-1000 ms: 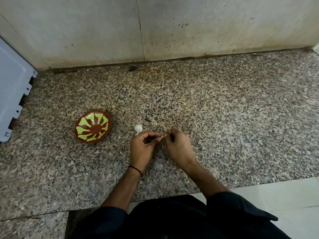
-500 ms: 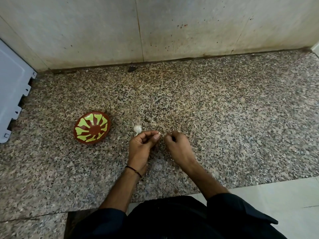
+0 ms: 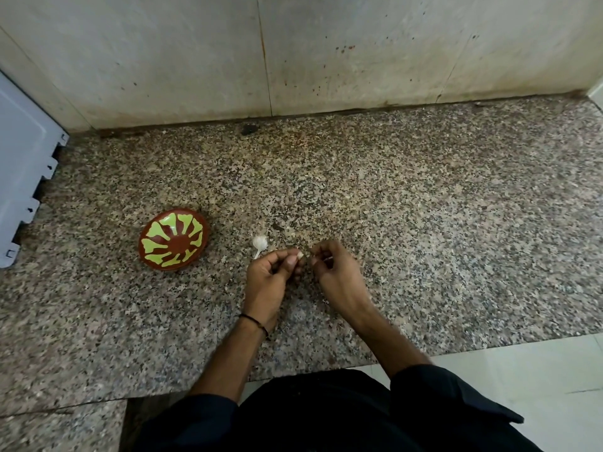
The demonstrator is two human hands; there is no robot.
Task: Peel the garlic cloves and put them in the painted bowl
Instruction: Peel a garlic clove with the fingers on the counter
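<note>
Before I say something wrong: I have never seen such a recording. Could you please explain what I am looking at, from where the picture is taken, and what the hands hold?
There is no machine here. A person wears a camera on the head, so the single picture looks forward and down at that person's own hands over a speckled stone counter. The left hand, with a thin black band at the wrist, pinches a small pale garlic clove at its fingertips. The right hand is beside it, fingers curled; whether it holds a bit of skin is too small to tell. Just beyond the left hand lies a white piece of garlic. Further left stands the painted bowl, brown with green shapes; no cloves show in it. A grey panel is at the left edge.
</note>
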